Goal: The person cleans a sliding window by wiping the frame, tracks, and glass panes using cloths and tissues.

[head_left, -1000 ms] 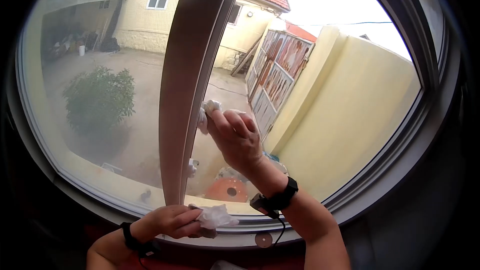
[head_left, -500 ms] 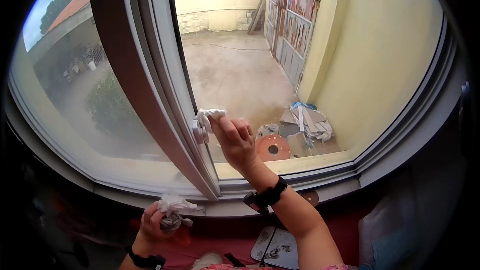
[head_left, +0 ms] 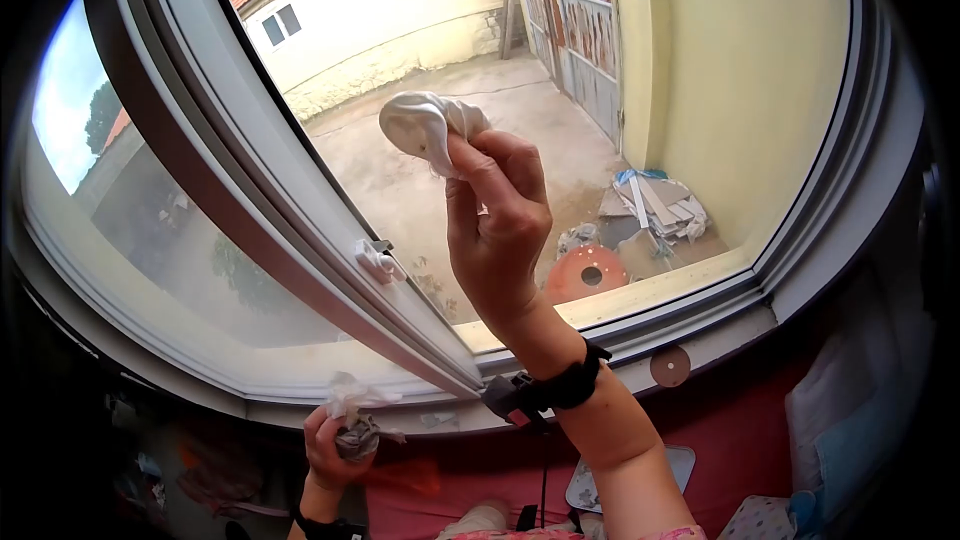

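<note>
My right hand (head_left: 500, 205) is raised before the window pane, its fingers closed on a folded white cloth (head_left: 420, 130). Whether the cloth touches the glass I cannot tell. Below and left of it, the white window latch (head_left: 376, 260) sits on the sliding window frame (head_left: 290, 210). Low down near the sill, my left hand (head_left: 330, 450) grips crumpled wipes, a white one (head_left: 352, 395) on top and a dirty grey one (head_left: 358, 437) beneath. Both wrists wear black bands.
The window sill (head_left: 720, 325) curves below the panes, with a round brown disc (head_left: 670, 366) on it. Red fabric (head_left: 450, 485) and a pale tray (head_left: 672, 465) lie below. Outside are a yellow wall (head_left: 750, 90), a rusty gate (head_left: 585, 20) and an orange disc (head_left: 580, 275).
My right hand has lifted the white cloth up and away from the latch. My left hand still holds the wipes near the sill. The view has shifted and tilted.
</note>
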`<state>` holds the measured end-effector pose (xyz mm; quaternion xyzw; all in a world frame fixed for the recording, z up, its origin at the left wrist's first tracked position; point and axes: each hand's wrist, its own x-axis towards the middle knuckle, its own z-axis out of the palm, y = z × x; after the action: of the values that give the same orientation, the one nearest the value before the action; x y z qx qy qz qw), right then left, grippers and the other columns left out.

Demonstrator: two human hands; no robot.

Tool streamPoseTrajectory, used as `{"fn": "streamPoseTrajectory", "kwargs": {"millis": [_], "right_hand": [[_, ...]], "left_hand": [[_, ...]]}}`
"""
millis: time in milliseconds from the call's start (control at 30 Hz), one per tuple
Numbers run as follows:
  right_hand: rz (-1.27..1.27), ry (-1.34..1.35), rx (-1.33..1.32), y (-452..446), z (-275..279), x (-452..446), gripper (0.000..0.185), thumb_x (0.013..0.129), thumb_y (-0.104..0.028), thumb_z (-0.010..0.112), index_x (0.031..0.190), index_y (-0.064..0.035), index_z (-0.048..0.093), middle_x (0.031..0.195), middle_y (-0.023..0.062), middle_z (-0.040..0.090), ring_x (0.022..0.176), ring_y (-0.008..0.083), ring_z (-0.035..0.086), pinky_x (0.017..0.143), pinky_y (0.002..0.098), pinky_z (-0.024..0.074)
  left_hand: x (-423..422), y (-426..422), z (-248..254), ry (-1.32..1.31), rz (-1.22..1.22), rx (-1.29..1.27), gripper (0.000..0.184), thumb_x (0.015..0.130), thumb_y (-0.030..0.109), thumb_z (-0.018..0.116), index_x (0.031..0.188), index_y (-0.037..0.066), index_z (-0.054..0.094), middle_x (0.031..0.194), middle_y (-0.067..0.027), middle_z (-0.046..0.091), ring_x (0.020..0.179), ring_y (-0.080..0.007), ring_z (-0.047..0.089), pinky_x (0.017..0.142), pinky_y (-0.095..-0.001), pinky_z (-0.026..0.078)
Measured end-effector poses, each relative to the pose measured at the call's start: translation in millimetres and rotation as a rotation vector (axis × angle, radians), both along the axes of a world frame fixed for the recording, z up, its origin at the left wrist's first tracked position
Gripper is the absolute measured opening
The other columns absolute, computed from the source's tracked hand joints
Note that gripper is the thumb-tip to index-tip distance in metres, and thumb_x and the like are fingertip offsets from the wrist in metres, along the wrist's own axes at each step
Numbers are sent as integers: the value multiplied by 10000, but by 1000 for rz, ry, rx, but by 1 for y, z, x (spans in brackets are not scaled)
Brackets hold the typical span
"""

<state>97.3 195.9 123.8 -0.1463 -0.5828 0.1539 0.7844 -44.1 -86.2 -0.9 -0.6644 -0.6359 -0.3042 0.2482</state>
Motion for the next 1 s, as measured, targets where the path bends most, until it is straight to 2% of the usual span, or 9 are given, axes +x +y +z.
{"fn": "streamPoseTrajectory", "kwargs": {"millis": [100, 167, 267, 367, 533, 733, 800, 933, 1000], "right_hand": [[36, 4, -30, -11, -8, 17, 288, 719, 94, 608, 985, -13, 640, 892, 111, 557, 797, 269, 544, 677, 328, 462], [145, -14, -171, -33, -63, 14, 282, 717, 99, 586, 969, -16, 633, 879, 114, 544, 779, 250, 545, 642, 317, 460], [360, -250, -259, -64, -144, -1, 308, 698, 85, 584, 979, -35, 627, 909, 126, 520, 790, 272, 551, 661, 338, 469], [399, -307, -258, -69, -143, -15, 304, 717, 56, 599, 1001, -47, 626, 924, 133, 517, 796, 288, 549, 679, 358, 470], [449, -318, -263, -63, -132, -34, 265, 720, 63, 579, 966, -34, 600, 935, 135, 505, 819, 313, 533, 696, 358, 459], [220, -614, -237, -48, -171, -16, 94, 747, -2, 584, 832, -31, 613, 882, 151, 543, 783, 315, 561, 654, 377, 466], [345, -518, -341, -56, -159, -9, 88, 751, 10, 583, 825, -30, 609, 882, 143, 542, 785, 313, 559, 652, 371, 465], [580, -292, -278, -72, -105, -20, 212, 721, 33, 624, 919, -43, 621, 941, 127, 550, 835, 313, 568, 704, 358, 479], [524, -277, -224, -70, -119, -29, 218, 706, 15, 649, 916, -40, 620, 969, 122, 557, 857, 302, 578, 719, 353, 485]], "left_hand": [[5, 5, 6, 21, -5, 3, 536, 627, 119, 729, 1077, -2, 465, 1042, -217, 524, 910, -372, 542, 789, -431, 468], [4, 4, 8, 37, -1, 0, 534, 629, 122, 727, 1077, -3, 465, 1041, -219, 526, 911, -374, 541, 788, -434, 468], [3, 5, 4, 48, 21, 13, 524, 632, 129, 720, 1071, -4, 466, 1037, -222, 529, 915, -381, 541, 787, -438, 469], [3, -1, 2, 45, 32, -46, 564, 618, 135, 768, 1079, -3, 473, 1044, -209, 526, 910, -349, 557, 769, -400, 494], [3, -1, 0, 34, 37, -48, 521, 632, 140, 716, 1065, -9, 468, 1032, -228, 518, 895, -389, 545, 777, -443, 473], [0, 5, -5, -3, 62, -48, 534, 619, 131, 723, 1071, -1, 471, 1032, -218, 516, 915, -381, 534, 802, -443, 461], [1, 9, -4, -5, 59, -42, 538, 616, 131, 725, 1072, 1, 472, 1033, -217, 515, 920, -380, 533, 807, -443, 458], [6, 12, -5, -8, 51, -26, 541, 617, 141, 727, 1073, 2, 471, 1033, -214, 517, 918, -377, 532, 808, -444, 457], [7, 12, -2, -8, 53, -21, 538, 621, 146, 726, 1072, 0, 471, 1033, -213, 518, 919, -376, 532, 809, -443, 457]]}}
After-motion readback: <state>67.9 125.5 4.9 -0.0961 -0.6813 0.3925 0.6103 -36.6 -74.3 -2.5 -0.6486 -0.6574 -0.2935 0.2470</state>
